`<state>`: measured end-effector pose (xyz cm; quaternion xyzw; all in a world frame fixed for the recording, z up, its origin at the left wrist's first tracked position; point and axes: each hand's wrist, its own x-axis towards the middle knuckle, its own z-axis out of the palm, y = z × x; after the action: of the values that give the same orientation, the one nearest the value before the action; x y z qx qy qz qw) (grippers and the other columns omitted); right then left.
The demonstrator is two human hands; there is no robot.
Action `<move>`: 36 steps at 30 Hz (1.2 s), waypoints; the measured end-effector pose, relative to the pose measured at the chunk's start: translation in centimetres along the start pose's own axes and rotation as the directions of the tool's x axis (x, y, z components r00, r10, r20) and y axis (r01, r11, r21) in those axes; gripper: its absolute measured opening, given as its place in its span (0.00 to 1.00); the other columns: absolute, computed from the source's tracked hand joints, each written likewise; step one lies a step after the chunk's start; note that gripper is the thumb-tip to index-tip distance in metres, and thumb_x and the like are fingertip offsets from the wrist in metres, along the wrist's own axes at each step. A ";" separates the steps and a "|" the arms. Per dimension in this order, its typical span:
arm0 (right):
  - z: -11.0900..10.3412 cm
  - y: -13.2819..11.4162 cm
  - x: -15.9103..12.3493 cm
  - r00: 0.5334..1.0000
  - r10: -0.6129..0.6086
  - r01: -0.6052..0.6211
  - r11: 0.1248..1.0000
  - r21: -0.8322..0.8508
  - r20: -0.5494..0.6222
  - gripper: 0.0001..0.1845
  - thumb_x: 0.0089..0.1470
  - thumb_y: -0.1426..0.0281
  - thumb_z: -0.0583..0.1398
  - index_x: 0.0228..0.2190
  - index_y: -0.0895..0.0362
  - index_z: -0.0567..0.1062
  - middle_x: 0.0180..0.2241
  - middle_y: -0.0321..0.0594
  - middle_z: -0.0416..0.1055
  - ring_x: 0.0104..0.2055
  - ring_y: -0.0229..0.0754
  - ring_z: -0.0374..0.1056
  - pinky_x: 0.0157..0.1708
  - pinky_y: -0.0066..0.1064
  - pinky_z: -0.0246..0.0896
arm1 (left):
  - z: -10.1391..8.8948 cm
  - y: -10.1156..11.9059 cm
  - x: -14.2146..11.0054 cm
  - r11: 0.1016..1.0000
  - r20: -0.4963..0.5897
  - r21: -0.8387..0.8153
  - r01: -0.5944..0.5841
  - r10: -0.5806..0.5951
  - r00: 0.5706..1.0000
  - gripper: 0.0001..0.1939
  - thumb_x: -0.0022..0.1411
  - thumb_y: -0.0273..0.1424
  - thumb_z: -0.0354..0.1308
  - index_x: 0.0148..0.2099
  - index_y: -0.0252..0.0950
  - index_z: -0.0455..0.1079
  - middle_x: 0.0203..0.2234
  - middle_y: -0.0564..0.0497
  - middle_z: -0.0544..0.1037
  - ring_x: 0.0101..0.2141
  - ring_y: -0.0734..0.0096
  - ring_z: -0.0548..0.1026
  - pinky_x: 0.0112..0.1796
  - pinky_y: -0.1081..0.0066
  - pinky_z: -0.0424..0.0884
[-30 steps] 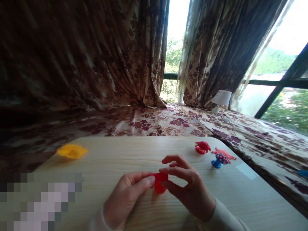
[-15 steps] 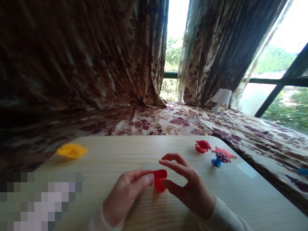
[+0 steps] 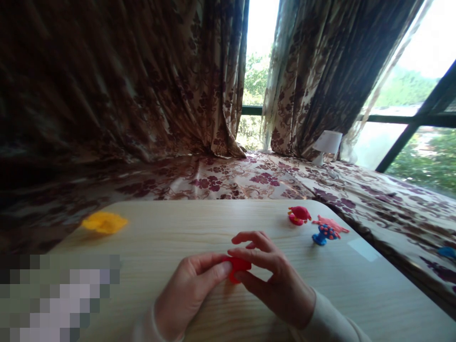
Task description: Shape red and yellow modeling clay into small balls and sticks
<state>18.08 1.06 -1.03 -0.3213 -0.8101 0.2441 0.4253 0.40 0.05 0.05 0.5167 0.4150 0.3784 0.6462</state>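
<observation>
A small lump of red clay is pinched between both hands just above the light wooden table. My left hand grips its left side with thumb and fingers. My right hand closes on it from the right, thumb below and fingers curled over the top. Most of the lump is hidden by my fingers.
A yellow clay piece lies at the table's far left. A red clay figure, a pink one and a blue spotted one stand at the far right. A white lamp sits on the patterned cloth by the curtains.
My right fingers have curled down and closed onto the red clay, which was more exposed half a second ago. The left hand has hardly moved.
</observation>
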 end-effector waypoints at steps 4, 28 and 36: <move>-0.1 -0.1 0.0 1.000 0.016 -0.016 1.000 0.006 0.002 0.19 0.51 0.76 0.60 0.45 0.48 0.73 0.46 0.42 0.65 0.42 0.40 0.66 0.42 0.33 0.65 | 0.0 0.2 -0.1 1.000 0.014 0.015 -0.010 0.010 1.000 0.16 0.54 0.37 0.58 0.43 0.35 0.76 0.36 0.47 0.80 0.39 0.61 0.75 0.47 0.64 0.66; 0.3 -0.4 0.0 0.998 0.069 -0.069 0.997 0.045 -0.007 0.14 0.49 0.78 0.60 0.38 0.51 0.76 0.44 0.42 0.65 0.39 0.38 0.64 0.38 0.30 0.65 | 0.3 0.2 -0.3 0.998 0.048 0.050 -0.046 0.044 0.998 0.16 0.59 0.38 0.53 0.42 0.36 0.76 0.38 0.47 0.79 0.42 0.62 0.72 0.48 0.65 0.64; 0.3 -0.4 0.0 0.997 0.070 -0.069 0.996 0.049 -0.014 0.11 0.50 0.75 0.61 0.37 0.51 0.76 0.42 0.41 0.65 0.39 0.39 0.65 0.38 0.30 0.65 | 0.2 -0.5 -0.1 0.999 0.000 -0.026 -0.046 0.046 0.999 0.17 0.60 0.38 0.51 0.39 0.33 0.76 0.30 0.49 0.78 0.34 0.67 0.71 0.42 0.67 0.65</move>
<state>17.66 0.77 -0.92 -0.3410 -0.7889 0.2755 0.4307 0.56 -0.24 -0.38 0.5178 0.3977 0.3984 0.6442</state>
